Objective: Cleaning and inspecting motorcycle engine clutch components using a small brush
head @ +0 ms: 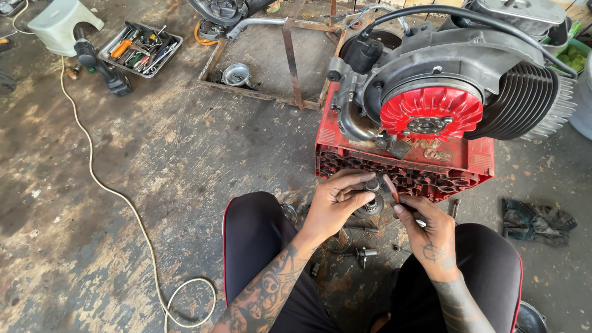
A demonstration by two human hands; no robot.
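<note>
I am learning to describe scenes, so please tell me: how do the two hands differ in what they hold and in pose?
The left hand grips a round grey metal part with bent fingers; the right hand pinches a thin reddish piece at its fingertips. The left hand sits slightly higher, the right lower, showing its tattooed back. Both work close together in front of the red crate.

Floor (154,160): rough, stained concrete, matt.
Crate (370,161): red plastic, scuffed.
Fan (431,111): glossy red.
Engine casing (450,52): dull grey metal.
Held part (372,196): greasy metal.
Rag (536,219): grimy cloth.
</note>
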